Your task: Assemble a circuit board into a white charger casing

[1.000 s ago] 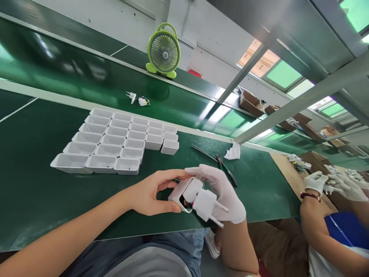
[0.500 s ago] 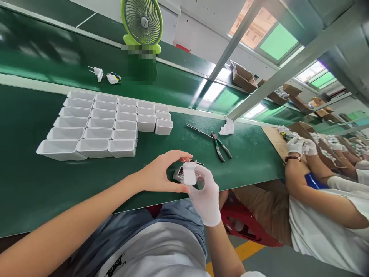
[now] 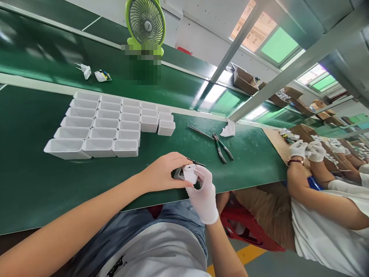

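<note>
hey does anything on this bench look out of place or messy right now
Mostly tidy: the white shells stand in neat rows. Two loose plug parts lie alone on the belt behind them, apart from everything else. Pliers and a crumpled white rag lie loose near the bench's far edge.

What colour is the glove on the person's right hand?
White; the glove on the right hand shows in the head view.

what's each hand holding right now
Left hand: bare, closed on the white plug.
Right hand: gloved, closed on the same plug from the other side.
</note>
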`<state>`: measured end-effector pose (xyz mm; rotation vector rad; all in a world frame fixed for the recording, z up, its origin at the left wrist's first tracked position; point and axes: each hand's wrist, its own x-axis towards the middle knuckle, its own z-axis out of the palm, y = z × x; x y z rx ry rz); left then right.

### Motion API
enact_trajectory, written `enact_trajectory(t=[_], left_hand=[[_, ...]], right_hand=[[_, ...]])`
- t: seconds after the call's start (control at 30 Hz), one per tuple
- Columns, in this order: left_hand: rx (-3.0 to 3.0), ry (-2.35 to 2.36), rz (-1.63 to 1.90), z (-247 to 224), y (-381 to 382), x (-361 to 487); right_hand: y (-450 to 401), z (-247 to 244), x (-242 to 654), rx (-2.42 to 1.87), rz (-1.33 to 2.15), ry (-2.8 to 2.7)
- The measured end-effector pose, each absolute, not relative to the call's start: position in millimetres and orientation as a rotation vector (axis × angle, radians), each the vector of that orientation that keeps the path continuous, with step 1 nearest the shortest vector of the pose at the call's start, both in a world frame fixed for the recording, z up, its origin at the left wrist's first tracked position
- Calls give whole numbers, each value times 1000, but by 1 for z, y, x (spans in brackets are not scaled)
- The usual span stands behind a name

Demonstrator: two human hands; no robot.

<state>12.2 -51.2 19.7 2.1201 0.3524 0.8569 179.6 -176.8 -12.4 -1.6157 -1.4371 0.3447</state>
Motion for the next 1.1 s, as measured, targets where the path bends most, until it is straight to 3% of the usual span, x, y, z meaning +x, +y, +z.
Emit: enact_trajectory(t=[0.4,0.7,0.9,1.1], left_hand=[[1913,613,869,24,-65,30],[2052,531,890,21,-61,23],[2025,600,816,19,-58,21],[1948,599,780,18,-58,22]], right_hand=[[-175,-12,181,-1551,385,-1489],[-173,-11,182,-1562,404,-1507],[-174,-15,186,-1647,271,-1548],[-165,-14,191,-1429,124,-1857]])
